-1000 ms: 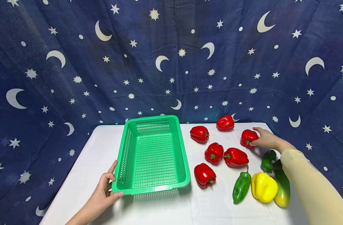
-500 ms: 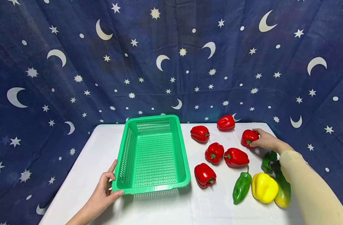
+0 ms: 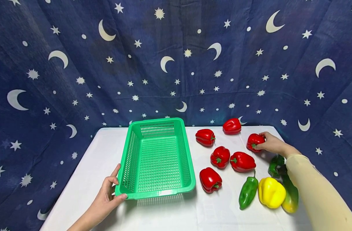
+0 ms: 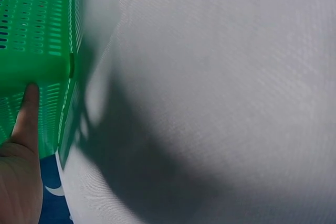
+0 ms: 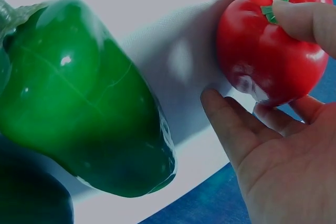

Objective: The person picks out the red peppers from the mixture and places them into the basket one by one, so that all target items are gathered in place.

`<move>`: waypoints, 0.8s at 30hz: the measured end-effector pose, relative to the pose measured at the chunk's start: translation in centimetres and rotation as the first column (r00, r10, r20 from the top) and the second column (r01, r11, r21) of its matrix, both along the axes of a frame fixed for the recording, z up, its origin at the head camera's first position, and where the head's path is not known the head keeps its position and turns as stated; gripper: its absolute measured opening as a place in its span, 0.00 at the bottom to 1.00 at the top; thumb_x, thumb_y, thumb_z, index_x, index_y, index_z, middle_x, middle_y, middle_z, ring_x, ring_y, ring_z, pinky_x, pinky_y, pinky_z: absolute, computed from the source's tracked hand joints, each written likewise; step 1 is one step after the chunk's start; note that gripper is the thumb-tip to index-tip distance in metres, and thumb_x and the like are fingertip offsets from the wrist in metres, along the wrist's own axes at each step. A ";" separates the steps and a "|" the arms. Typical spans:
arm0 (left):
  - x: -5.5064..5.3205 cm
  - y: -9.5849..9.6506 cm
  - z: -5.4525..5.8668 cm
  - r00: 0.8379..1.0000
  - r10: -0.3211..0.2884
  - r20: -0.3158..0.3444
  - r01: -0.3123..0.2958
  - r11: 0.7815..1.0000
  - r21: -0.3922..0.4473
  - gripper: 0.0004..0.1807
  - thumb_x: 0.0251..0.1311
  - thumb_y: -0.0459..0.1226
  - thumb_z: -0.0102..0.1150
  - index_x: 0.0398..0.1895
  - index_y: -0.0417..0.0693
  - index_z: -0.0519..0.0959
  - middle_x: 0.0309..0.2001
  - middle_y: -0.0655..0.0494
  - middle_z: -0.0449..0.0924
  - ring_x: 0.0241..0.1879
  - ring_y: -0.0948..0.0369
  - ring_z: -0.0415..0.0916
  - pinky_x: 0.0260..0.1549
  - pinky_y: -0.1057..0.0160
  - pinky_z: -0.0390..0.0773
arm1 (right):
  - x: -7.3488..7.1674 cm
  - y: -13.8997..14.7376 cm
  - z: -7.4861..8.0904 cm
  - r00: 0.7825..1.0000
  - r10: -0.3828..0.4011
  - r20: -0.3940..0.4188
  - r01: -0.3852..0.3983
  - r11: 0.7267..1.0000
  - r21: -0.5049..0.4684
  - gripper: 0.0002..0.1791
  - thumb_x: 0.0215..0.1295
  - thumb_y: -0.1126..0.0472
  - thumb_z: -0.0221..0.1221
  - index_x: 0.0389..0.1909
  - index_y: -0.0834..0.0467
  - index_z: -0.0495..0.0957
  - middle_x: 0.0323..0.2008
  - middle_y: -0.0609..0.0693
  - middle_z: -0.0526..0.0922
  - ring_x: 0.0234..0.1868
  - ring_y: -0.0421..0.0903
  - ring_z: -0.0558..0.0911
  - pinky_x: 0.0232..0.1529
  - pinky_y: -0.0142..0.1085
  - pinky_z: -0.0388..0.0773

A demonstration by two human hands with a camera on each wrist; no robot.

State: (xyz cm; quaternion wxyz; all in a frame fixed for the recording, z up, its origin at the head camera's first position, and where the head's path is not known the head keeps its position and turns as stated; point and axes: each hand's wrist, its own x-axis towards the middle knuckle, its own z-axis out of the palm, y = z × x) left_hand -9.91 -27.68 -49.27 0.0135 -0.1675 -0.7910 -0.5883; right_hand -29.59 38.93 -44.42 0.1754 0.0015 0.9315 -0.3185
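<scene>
At the table's far right, my right hand [image 3: 274, 143] holds a red bell pepper [image 3: 253, 141]. In the right wrist view, the thumb lies by the green stem of that red bell pepper [image 5: 262, 59], with fingers round its far side. My left hand [image 3: 102, 197] grips the near left corner of a green plastic basket [image 3: 158, 194], thumb over the rim and fingers along the side. The left wrist view shows one digit of the left hand [image 4: 23, 140] pressed on the basket's slotted wall [image 4: 34, 69]. Nothing lies inside the basket.
Several other red bell peppers, one of them [image 3: 220, 157], lie right of the basket. Nearer the right edge are a long green pepper [image 3: 248, 192], a yellow bell pepper [image 3: 271, 192], a dark green pepper [image 3: 275, 165] and a green-yellow vegetable [image 3: 290, 199] partly behind the sleeve.
The right hand and the red bell pepper have shifted very slightly to the left since half a second ago. The left hand and the basket stay in place.
</scene>
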 end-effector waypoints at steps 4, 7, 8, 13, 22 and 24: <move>0.0 -0.1 -0.1 1.000 -0.007 -0.004 0.007 1.000 0.006 0.21 0.68 0.23 0.57 0.49 0.37 0.54 0.83 0.47 0.35 0.64 0.55 0.70 0.40 0.58 0.80 | -0.1 -0.2 0.0 1.000 0.000 0.011 0.000 1.000 0.001 0.55 0.62 0.52 0.67 0.72 0.79 0.43 0.61 0.78 0.62 0.59 0.72 0.67 0.60 0.64 0.70; -0.1 -0.1 -0.2 1.000 -0.009 -0.007 0.009 1.000 0.009 0.21 0.68 0.23 0.57 0.49 0.37 0.54 0.83 0.47 0.35 0.63 0.55 0.70 0.39 0.58 0.80 | -0.1 -0.3 0.0 1.000 0.007 0.022 -0.007 1.000 -0.005 0.57 0.62 0.52 0.67 0.73 0.79 0.40 0.62 0.79 0.61 0.60 0.72 0.66 0.60 0.63 0.70; -0.1 -0.1 -0.2 1.000 -0.008 -0.007 0.008 1.000 0.009 0.21 0.68 0.23 0.57 0.49 0.37 0.54 0.83 0.47 0.35 0.63 0.55 0.70 0.39 0.58 0.80 | -0.1 -0.3 0.0 1.000 0.010 0.023 -0.010 1.000 -0.006 0.57 0.62 0.52 0.67 0.73 0.79 0.40 0.62 0.79 0.60 0.60 0.73 0.66 0.60 0.63 0.70; 0.0 0.0 -0.2 1.000 -0.007 -0.012 0.008 1.000 0.011 0.21 0.67 0.23 0.57 0.49 0.38 0.54 0.83 0.47 0.35 0.64 0.60 0.69 0.38 0.59 0.80 | -0.2 -0.4 0.0 1.000 0.009 0.026 -0.009 1.000 0.002 0.56 0.62 0.53 0.67 0.72 0.79 0.41 0.62 0.78 0.62 0.59 0.72 0.66 0.60 0.63 0.70; -0.1 -0.1 -0.3 1.000 -0.005 -0.014 0.005 1.000 0.011 0.21 0.67 0.23 0.57 0.49 0.38 0.54 0.83 0.47 0.35 0.66 0.63 0.66 0.39 0.59 0.80 | -0.6 -0.3 -0.3 1.000 0.008 0.028 -0.009 1.000 0.021 0.56 0.62 0.52 0.67 0.73 0.78 0.40 0.62 0.79 0.61 0.60 0.72 0.67 0.59 0.63 0.72; -0.1 -0.1 -0.3 1.000 0.002 -0.005 -0.002 1.000 0.004 0.21 0.68 0.23 0.57 0.49 0.38 0.54 0.83 0.48 0.35 0.66 0.61 0.67 0.39 0.59 0.80 | -0.6 -0.3 -0.4 1.000 0.009 0.026 -0.009 1.000 0.024 0.56 0.63 0.52 0.66 0.73 0.78 0.40 0.62 0.79 0.62 0.60 0.72 0.67 0.59 0.63 0.71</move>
